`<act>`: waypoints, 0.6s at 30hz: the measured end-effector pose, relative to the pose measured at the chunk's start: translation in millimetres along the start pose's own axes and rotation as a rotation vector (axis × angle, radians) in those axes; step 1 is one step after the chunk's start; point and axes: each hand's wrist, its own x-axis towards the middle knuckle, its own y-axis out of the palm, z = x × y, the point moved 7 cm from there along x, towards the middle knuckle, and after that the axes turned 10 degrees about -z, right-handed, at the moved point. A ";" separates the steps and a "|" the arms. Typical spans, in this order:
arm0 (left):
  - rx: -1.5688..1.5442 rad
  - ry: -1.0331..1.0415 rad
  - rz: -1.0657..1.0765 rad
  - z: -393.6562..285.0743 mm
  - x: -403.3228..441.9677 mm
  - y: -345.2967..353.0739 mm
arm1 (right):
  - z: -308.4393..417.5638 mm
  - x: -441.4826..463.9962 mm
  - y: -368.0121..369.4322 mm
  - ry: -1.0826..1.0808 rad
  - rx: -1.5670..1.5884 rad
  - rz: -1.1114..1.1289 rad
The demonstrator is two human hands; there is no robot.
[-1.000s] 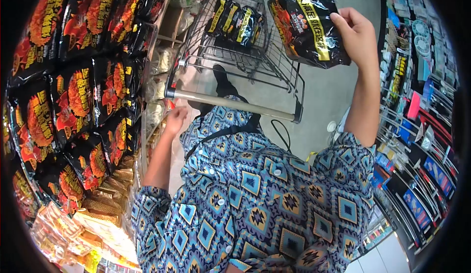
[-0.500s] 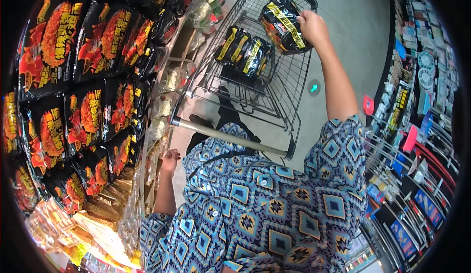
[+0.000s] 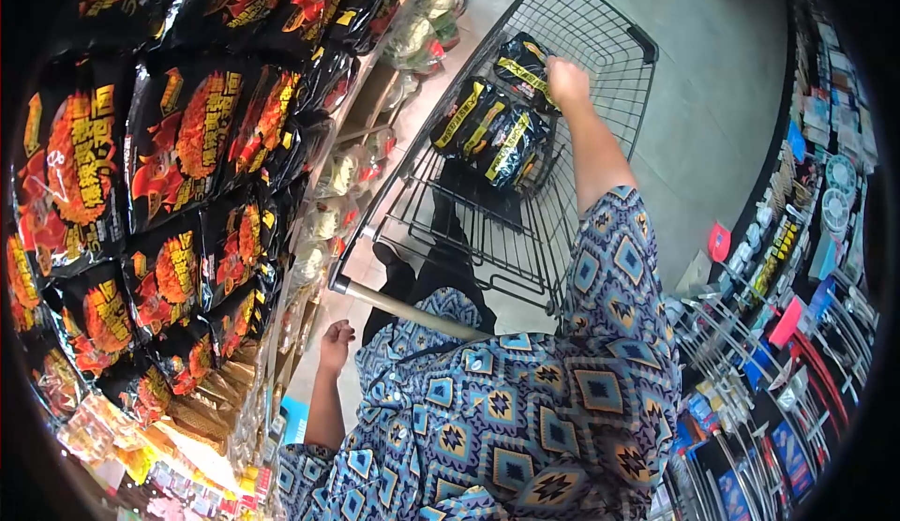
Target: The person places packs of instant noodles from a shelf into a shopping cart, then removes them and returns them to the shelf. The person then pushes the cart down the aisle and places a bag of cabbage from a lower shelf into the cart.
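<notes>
Within the last second, the pack (image 3: 523,64) has been brought down from the raised position at the right side of the cart (image 3: 647,45) to a place inside it, next to the other packs (image 3: 492,134). It is now seen at their far end, close against them and seemingly touching; whether its weight is borne by the cart or by the hand cannot be told. As judged from this, the carrying is nearly done and only the release is lacking.

The near edge of the pack is gripped by the right hand (image 3: 568,82), its fingers (image 3: 554,68) closed, though their undersides are hidden. The right arm has been stretched forward over the cart, and the right end of the handle (image 3: 408,308) is covered by the sleeve (image 3: 614,268).

Nothing is held by the left hand (image 3: 336,347); its fingers are loosely curled and partly open, near the handle's left end but apart from it. Similar bags (image 3: 75,165) are stacked on the left.
</notes>
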 end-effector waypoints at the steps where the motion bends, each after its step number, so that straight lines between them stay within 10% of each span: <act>1: 0.009 -0.058 0.034 13.6 -23.4 -8.6 | -0.3 -31.1 16.9 0.012 -0.011 0.064; 18: -0.027 0.011 -0.036 15.4 -39.3 0.5 | -0.5 -25.8 43.7 0.126 0.214 0.063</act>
